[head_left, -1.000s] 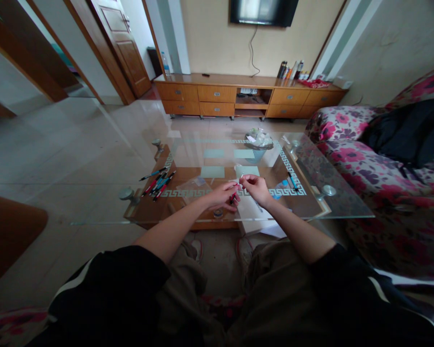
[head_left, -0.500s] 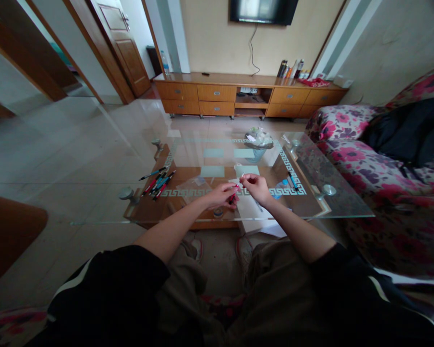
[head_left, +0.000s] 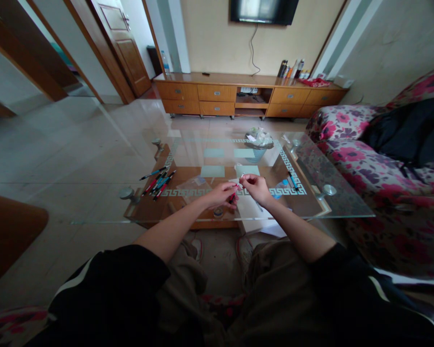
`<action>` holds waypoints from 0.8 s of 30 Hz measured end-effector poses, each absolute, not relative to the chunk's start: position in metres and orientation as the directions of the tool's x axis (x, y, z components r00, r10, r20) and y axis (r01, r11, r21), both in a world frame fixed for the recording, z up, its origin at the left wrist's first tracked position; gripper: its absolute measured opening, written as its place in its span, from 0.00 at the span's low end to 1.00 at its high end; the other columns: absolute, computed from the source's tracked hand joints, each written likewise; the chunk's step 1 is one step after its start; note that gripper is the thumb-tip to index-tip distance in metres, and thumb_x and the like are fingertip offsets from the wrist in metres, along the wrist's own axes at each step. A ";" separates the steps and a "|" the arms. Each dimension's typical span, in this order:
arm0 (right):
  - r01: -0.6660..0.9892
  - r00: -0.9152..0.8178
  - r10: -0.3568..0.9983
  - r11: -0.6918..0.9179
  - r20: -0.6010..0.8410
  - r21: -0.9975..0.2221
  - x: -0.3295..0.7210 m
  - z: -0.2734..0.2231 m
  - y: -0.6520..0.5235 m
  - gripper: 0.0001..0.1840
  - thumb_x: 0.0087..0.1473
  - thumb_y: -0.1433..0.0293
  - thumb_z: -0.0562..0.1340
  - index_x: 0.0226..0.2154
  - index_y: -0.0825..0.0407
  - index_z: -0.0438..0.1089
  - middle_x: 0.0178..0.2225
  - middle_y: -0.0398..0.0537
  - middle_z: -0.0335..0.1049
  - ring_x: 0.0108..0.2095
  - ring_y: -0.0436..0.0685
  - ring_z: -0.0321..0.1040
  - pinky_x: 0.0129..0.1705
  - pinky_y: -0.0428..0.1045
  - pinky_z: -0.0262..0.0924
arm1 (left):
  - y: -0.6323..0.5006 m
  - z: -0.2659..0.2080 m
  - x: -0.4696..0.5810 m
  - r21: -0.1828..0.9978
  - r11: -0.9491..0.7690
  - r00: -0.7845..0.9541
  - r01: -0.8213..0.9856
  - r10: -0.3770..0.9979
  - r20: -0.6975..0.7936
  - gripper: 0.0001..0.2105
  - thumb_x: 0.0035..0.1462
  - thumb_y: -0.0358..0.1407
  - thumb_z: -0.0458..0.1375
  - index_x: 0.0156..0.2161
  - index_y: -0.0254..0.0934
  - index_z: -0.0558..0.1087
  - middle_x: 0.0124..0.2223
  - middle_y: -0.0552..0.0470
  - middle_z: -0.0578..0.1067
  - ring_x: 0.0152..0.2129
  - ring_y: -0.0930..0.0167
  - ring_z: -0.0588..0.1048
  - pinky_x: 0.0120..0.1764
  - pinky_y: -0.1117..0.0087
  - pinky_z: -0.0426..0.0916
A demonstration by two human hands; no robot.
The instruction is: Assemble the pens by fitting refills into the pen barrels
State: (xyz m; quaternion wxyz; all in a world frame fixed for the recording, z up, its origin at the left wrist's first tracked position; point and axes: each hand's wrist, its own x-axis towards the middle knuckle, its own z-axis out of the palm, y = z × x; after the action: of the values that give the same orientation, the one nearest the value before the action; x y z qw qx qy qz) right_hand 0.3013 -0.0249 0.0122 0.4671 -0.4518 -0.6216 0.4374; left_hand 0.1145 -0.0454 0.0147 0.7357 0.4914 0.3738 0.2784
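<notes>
Glass forms the top of the low table (head_left: 101, 216), over which both hands work in the head view. The left hand (head_left: 224, 194) grasps a red-and-black pen (head_left: 232, 198), its fingers curled around the barrel. The pen is held above the front part of the tabletop, near the middle; the hand covers much of it. The right hand (head_left: 254, 187) is just beside the left, with thumb and forefinger pinched on a small pale piece (head_left: 242, 176). Whether this piece touches the pen cannot be determined at this size.

To the left, a loose pen pile (head_left: 159, 185), red, blue and black, lies with its members crossing. A single blue pen (head_left: 292, 181) lies apart, near the right side of the table. A clear plastic bag (head_left: 192, 187) is near the left hand. A white box (head_left: 252, 222) shows below the right hand; whether it is on or under the glass is unclear.

Probable faults: the pale piece may slip if the pinch is too light, and its pale colour could make it hard to find against clear glass. Misalignment between the two hands could bend or jam a small part. Excess force may jerk the hands apart and drop the pen.
</notes>
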 end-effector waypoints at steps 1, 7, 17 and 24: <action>0.156 -0.155 0.970 0.211 0.187 -0.965 0.301 0.013 -0.025 0.20 0.50 0.51 0.64 0.28 0.52 0.73 0.25 0.43 0.70 0.27 0.52 0.65 0.32 0.47 0.61 | -0.046 0.014 0.115 0.931 0.361 0.566 -0.046 0.778 -0.273 0.17 0.62 0.45 0.59 0.49 0.35 0.69 0.31 0.49 0.73 0.26 0.73 0.74 0.34 0.63 0.77; 0.142 -0.160 0.967 0.221 0.198 -0.965 0.301 0.014 -0.026 0.18 0.52 0.53 0.64 0.27 0.53 0.72 0.24 0.42 0.69 0.26 0.51 0.64 0.31 0.47 0.60 | -0.046 0.016 0.116 0.934 0.357 0.537 -0.007 0.789 -0.298 0.17 0.62 0.46 0.58 0.49 0.36 0.69 0.33 0.48 0.74 0.26 0.74 0.73 0.32 0.67 0.77; 0.152 -0.150 0.966 0.235 0.213 -0.960 0.302 0.009 -0.021 0.18 0.52 0.55 0.65 0.26 0.53 0.72 0.24 0.42 0.69 0.26 0.50 0.64 0.31 0.46 0.60 | -0.045 0.015 0.115 0.942 0.336 0.556 -0.009 0.785 -0.274 0.15 0.63 0.44 0.58 0.48 0.35 0.69 0.31 0.50 0.73 0.24 0.74 0.74 0.29 0.66 0.77; 0.139 -0.201 0.961 0.220 0.190 -0.966 0.302 0.007 -0.023 0.18 0.53 0.54 0.64 0.29 0.54 0.73 0.26 0.44 0.72 0.27 0.51 0.67 0.33 0.47 0.62 | -0.044 0.015 0.116 0.944 0.329 0.518 0.021 0.804 -0.292 0.15 0.62 0.45 0.58 0.47 0.37 0.69 0.35 0.48 0.75 0.28 0.73 0.75 0.32 0.66 0.77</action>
State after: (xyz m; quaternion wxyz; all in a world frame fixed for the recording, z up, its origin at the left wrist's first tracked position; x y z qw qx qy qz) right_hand 0.3015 -0.0234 0.0073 0.4587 -0.4349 -0.6320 0.4483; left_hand 0.1158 -0.0437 0.0147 0.7071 0.5090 0.4054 0.2768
